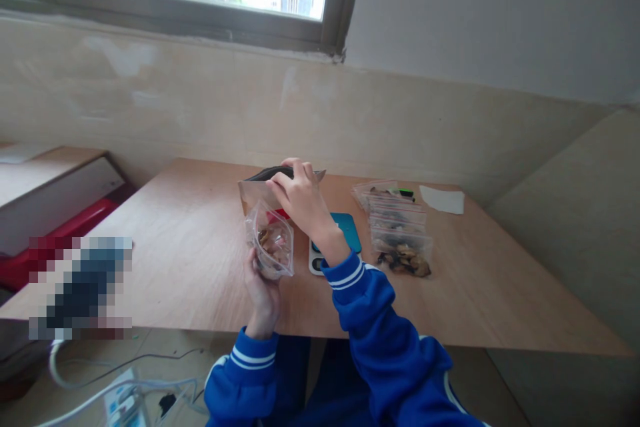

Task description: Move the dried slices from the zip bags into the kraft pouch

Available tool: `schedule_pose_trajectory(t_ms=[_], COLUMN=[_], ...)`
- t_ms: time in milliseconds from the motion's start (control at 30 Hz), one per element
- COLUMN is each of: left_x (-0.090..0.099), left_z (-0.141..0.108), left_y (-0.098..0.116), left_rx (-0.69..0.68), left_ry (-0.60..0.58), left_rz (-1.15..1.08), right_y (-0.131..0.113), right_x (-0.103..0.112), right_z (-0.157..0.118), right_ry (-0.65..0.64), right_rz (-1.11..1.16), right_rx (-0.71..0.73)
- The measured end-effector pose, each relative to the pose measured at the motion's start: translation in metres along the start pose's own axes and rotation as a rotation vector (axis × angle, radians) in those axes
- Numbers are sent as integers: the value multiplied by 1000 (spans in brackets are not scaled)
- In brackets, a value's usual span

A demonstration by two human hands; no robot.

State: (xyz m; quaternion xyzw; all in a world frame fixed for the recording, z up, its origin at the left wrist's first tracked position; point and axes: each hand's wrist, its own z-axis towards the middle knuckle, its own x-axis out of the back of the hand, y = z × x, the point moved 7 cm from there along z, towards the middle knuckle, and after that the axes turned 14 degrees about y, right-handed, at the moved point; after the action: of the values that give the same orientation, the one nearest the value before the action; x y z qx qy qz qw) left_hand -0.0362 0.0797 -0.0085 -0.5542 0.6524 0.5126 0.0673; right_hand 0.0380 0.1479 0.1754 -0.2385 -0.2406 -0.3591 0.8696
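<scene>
Low over the table's middle, my left hand (263, 290) is closed round a clear zip bag (275, 247) whose mouth gapes open, with brownish pieces inside. Just beyond it stands a brown paper bag (250, 195) with a dark opening. My right hand (299, 197) is at that bag's top edge, its fingers bent and partly over the opening; whether they pinch anything is hidden. Under my right wrist lies a small scale (316, 260) with a blue top, partly covered by the forearm. Something red shows between the two bags.
Right of the scale, several filled zip bags (400, 233) lie in an overlapping row, a dark pen (404, 193) at their far end. White paper (443, 200) lies farther right. A power strip (125, 400) and cables are below the table's left front edge.
</scene>
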Motion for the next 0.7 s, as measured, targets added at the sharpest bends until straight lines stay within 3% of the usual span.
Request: schedule_pose_trajectory(t_ms=[133, 233, 367, 500, 700], left_x=[3, 3, 1, 0, 5], left_z=[2, 4, 3, 3, 3], left_y=[4, 6, 7, 7, 8], left_rx=[-15, -28, -65, -130, -299], left_ry=[-12, -43, -76, -99, -136], left_rz=[6, -3, -9, 15, 107], right_y=[-3, -9, -22, -22, -34], right_x=[12, 28, 24, 1, -21], right_z=[-2, -11, -40, -72, -87], right_ry=[56, 108, -131, -334, -457], right_rz=[90, 286, 591, 529, 446], right_rx=[-31, -73, -178, -305, -148])
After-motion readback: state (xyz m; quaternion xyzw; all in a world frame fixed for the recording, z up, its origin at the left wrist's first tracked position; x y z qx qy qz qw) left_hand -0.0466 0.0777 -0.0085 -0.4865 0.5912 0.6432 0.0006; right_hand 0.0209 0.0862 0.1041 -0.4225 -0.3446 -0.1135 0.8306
